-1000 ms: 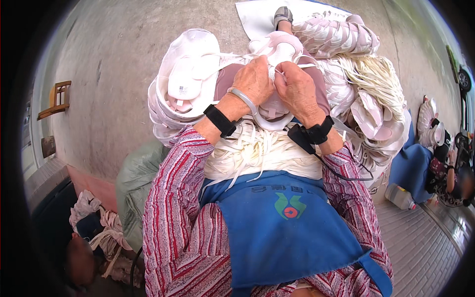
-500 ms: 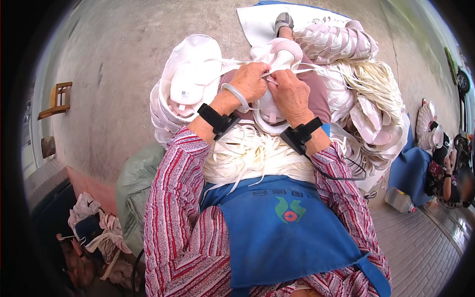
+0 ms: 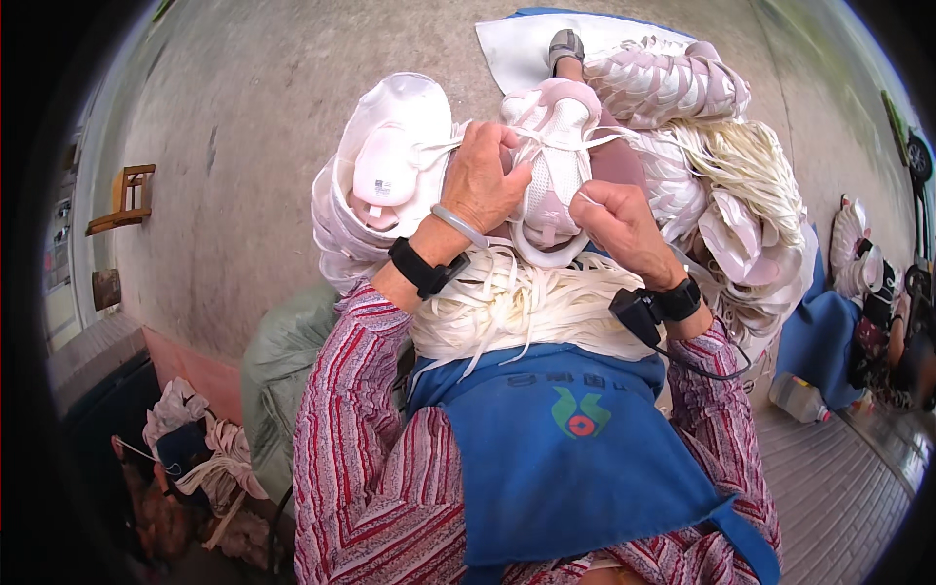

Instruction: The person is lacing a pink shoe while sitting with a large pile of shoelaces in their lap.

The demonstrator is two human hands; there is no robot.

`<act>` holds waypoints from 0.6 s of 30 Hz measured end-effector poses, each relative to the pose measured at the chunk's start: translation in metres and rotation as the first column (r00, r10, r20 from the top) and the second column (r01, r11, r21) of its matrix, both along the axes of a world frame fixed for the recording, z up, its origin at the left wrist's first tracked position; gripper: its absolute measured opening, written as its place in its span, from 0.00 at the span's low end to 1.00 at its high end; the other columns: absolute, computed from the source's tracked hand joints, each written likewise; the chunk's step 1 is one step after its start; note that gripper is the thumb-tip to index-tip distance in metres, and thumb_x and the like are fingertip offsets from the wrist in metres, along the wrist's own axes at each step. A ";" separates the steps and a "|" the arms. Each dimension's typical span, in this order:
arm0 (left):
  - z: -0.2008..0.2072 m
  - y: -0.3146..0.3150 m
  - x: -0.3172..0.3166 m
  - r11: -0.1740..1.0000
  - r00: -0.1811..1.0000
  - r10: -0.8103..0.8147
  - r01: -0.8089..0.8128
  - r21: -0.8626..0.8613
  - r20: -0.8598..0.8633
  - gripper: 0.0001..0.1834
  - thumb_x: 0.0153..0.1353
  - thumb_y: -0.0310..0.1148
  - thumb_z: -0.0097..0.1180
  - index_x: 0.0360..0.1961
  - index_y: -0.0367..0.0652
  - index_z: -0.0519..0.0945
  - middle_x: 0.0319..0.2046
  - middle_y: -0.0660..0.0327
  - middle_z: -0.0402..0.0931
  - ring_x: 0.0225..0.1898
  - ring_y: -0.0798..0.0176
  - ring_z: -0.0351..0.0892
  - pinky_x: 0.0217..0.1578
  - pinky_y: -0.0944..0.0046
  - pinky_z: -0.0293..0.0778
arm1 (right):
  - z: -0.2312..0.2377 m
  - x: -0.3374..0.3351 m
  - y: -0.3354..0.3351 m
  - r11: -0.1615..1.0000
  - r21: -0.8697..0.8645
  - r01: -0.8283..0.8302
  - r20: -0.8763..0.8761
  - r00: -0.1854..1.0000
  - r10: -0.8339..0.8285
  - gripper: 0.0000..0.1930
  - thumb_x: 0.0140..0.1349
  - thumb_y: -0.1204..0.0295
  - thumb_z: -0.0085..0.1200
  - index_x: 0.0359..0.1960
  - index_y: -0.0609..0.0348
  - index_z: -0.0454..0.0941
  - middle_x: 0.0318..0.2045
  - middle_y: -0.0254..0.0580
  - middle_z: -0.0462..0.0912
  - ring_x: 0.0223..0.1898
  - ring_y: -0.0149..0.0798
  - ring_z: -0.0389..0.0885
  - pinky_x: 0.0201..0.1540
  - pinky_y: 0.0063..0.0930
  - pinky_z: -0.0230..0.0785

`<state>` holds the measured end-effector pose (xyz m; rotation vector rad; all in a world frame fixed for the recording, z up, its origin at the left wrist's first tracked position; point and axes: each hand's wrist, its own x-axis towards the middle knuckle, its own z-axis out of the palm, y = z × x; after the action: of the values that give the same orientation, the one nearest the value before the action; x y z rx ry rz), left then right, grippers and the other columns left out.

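In the lap, head view: a white and pink shoe (image 3: pixel 549 166) lies sole-down on a bundle of white laces (image 3: pixel 517 302), above a blue apron (image 3: pixel 575 458). The left hand (image 3: pixel 485 180) grips the shoe's side, fingers curled tight against it. The right hand (image 3: pixel 619 219) is closed, fingers pinching a white lace (image 3: pixel 575 141) strung across the shoe's top. A second white shoe (image 3: pixel 390 166) lies just beside, at left.

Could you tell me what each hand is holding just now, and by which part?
The left hand grips the pale pink shoe upper along its left side. The right hand pinches a white lace that runs up to the upper's eyelets.
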<state>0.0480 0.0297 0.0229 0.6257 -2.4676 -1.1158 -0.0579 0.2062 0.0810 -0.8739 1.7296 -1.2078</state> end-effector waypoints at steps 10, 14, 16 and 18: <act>0.016 0.047 -0.028 0.075 0.969 -0.225 -0.090 0.993 0.104 0.19 0.69 0.42 0.41 0.42 0.33 0.72 0.19 0.60 0.71 0.17 0.66 0.72 0.21 0.63 0.75 | 0.072 0.068 0.046 0.671 -0.394 -0.627 0.258 0.626 0.736 0.08 0.61 0.73 0.52 0.25 0.62 0.75 0.15 0.33 0.70 0.18 0.24 0.66 0.21 0.22 0.60; 0.036 0.060 -0.017 0.297 0.954 -0.294 0.032 0.954 0.060 0.15 0.67 0.36 0.38 0.34 0.37 0.73 0.12 0.67 0.63 0.09 0.69 0.60 0.11 0.68 0.63 | 0.055 0.041 0.079 0.981 -0.081 -0.178 0.380 0.904 0.195 0.13 0.67 0.67 0.51 0.27 0.62 0.76 0.15 0.25 0.70 0.17 0.22 0.63 0.21 0.19 0.58; 0.055 0.065 0.005 0.386 0.897 -0.443 0.186 0.904 0.004 0.19 0.72 0.44 0.38 0.36 0.39 0.73 0.12 0.71 0.60 0.11 0.75 0.58 0.11 0.73 0.60 | 0.029 0.030 0.084 0.967 0.108 0.231 0.700 0.672 -0.239 0.14 0.70 0.62 0.47 0.28 0.57 0.73 0.11 0.19 0.58 0.11 0.16 0.51 0.11 0.16 0.39; 0.078 0.075 0.025 0.475 0.754 -0.652 0.491 0.730 -0.083 0.21 0.73 0.47 0.37 0.34 0.42 0.74 0.15 0.72 0.60 0.16 0.77 0.59 0.18 0.73 0.57 | 0.008 0.024 0.085 0.955 0.109 0.275 0.836 0.495 -0.238 0.17 0.71 0.57 0.44 0.30 0.56 0.74 0.13 0.19 0.60 0.11 0.16 0.51 0.09 0.14 0.39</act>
<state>0.0735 0.1043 0.1012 0.0234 -2.3931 -2.4895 -0.0339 0.2915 0.0892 0.0561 1.0098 -1.5179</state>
